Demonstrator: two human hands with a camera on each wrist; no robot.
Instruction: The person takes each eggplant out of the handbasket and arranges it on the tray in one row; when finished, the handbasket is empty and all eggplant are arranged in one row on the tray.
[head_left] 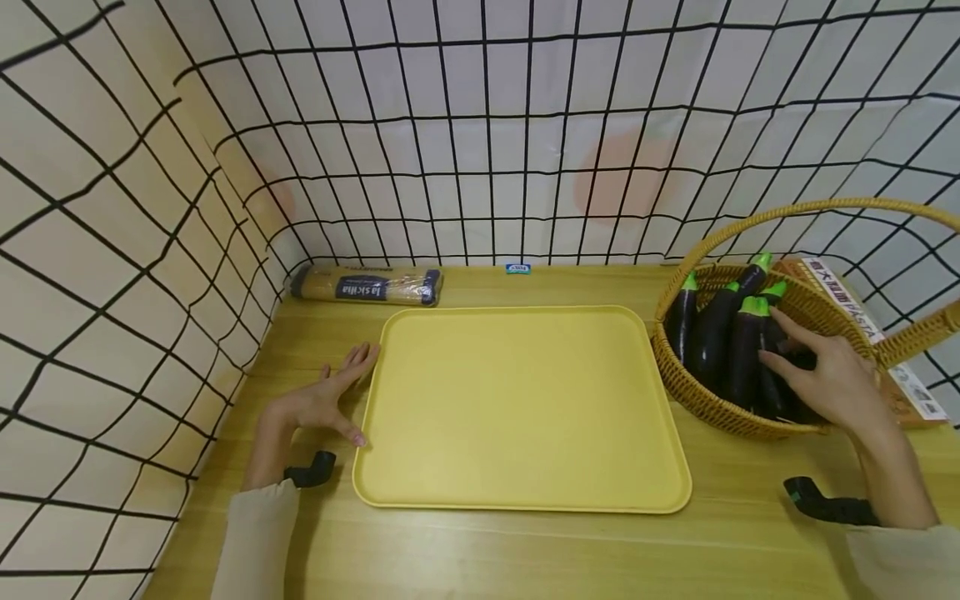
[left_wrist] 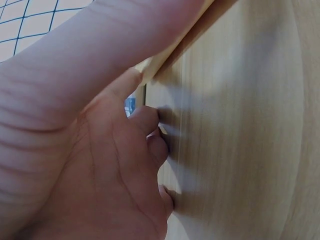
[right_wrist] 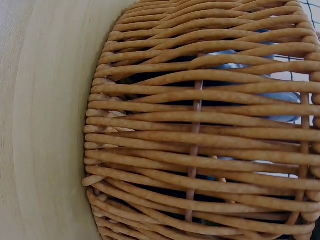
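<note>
A yellow rectangular tray point(head_left: 517, 408) lies flat on the wooden table. At its left edge my left hand point(head_left: 326, 404) is spread out, thumb and index finger touching the rim; in the left wrist view, the other fingertips of the left hand point(left_wrist: 120, 160) rest on the tabletop. Several dark eggplants point(head_left: 716, 337) with green stem ends stand leaning in a wicker basket point(head_left: 678, 379) on the right. My right hand point(head_left: 832, 375) reaches into it, thumb and fingers around an eggplant point(head_left: 772, 387); some fingertips are hidden. The right wrist view shows only the basket's woven side point(right_wrist: 200, 140) and tabletop.
A packet of pasta labelled "la sicilia" point(head_left: 367, 286) lies behind the tray's left corner. A small blue item point(head_left: 517, 268) sits at the back edge. Right of the basket, under its arched handle point(head_left: 810, 206), is a box point(head_left: 911, 387). Black wire grid point(head_left: 487, 125) encloses the table.
</note>
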